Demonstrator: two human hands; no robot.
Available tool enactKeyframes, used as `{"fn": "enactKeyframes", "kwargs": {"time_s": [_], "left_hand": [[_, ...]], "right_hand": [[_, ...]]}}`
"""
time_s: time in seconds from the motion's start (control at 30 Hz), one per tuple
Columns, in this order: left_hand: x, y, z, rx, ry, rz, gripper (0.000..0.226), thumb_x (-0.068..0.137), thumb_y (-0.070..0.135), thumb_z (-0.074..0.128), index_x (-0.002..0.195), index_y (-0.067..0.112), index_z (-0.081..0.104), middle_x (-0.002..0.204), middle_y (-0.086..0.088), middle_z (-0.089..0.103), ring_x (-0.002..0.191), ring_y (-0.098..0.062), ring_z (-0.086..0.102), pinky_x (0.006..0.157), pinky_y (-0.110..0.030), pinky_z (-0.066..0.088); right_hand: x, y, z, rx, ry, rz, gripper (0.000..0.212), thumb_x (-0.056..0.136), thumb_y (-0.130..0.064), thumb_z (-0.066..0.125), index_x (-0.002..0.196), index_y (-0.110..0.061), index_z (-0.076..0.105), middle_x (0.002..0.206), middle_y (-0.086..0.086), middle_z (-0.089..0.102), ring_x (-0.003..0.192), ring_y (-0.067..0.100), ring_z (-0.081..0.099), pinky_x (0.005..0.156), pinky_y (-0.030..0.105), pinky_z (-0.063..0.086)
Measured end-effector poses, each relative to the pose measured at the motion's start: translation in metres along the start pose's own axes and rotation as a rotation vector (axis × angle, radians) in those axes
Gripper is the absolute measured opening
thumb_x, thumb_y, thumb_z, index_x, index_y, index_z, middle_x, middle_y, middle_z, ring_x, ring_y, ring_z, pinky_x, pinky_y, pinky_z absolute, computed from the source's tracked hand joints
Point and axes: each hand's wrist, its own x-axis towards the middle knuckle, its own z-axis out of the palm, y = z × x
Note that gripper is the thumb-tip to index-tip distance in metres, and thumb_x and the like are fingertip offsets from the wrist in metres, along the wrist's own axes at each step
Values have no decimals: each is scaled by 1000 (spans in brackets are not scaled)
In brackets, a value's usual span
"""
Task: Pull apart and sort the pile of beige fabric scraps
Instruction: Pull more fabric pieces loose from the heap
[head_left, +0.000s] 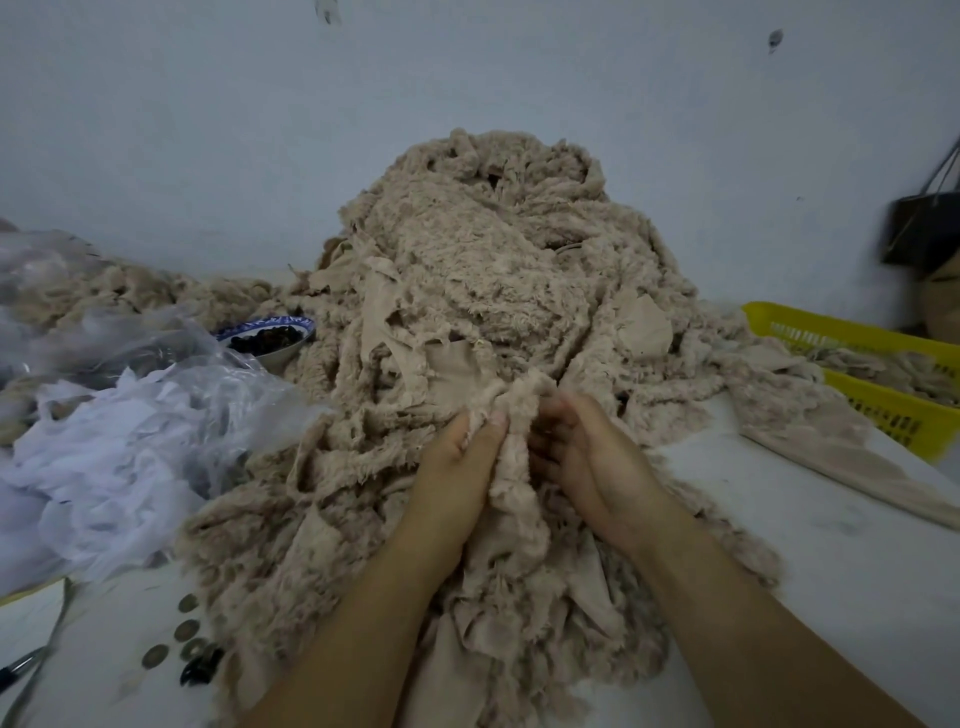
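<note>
A tall pile of beige fuzzy fabric scraps (493, 270) fills the middle of the white table and spreads toward me. At its near foot both hands work on one scrap (511, 415). My left hand (457, 467) pinches the scrap's upper edge between thumb and fingers. My right hand (587, 447) sits just to the right, its fingers curled into the same scrap's fuzzy side. The rest of the scrap hangs down between my forearms.
Crumpled clear plastic bags (119, 431) lie at the left, with a blue-and-white bowl (270, 338) of dark pieces behind them. Several coins (182, 634) lie at the front left. Two yellow baskets (883, 384) holding beige scraps stand at the right. A dark bag (924, 228) hangs on the wall.
</note>
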Motion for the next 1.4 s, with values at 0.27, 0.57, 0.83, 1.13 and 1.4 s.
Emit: {"fn": "enactKeyframes", "kwargs": {"time_s": [0.27,0.57,0.83,1.13,1.4], "left_hand": [[-8,-9,5,505,-313,248,25,104,30,51,104,13,69,105,2,69,98,-6,63,83,-27,50],[1,6,-7,-32,32,-216,35,99,37,56,77,28,81,83,2,78,79,-11,74,65,-19,55],[10,3,-25,-800,-53,-255,19,80,25,64,74,12,77,77,-3,69,61,-11,62,55,-23,54],[9,1,-13,-462,127,-211,39,79,27,72,113,8,72,107,-8,76,100,-21,72,88,-35,59],[7,2,-9,-313,153,-181,29,72,38,77,93,19,81,101,-8,77,94,-18,74,76,-27,60]], "right_hand": [[7,5,-2,29,188,-8,45,105,-31,46,77,-19,80,95,3,78,88,12,74,66,22,57],[8,-7,-17,355,251,35,47,99,-32,58,139,-9,52,125,14,68,106,28,70,70,37,61],[6,-6,-13,264,287,-60,36,96,-15,64,125,-16,43,97,3,63,60,6,64,54,21,51],[-1,0,-2,-164,160,-90,14,93,-35,65,99,-30,77,104,-1,76,98,16,72,89,40,57],[-14,5,12,-434,-112,-77,14,94,-37,66,104,-40,75,106,-15,75,105,9,70,91,26,56]]}}
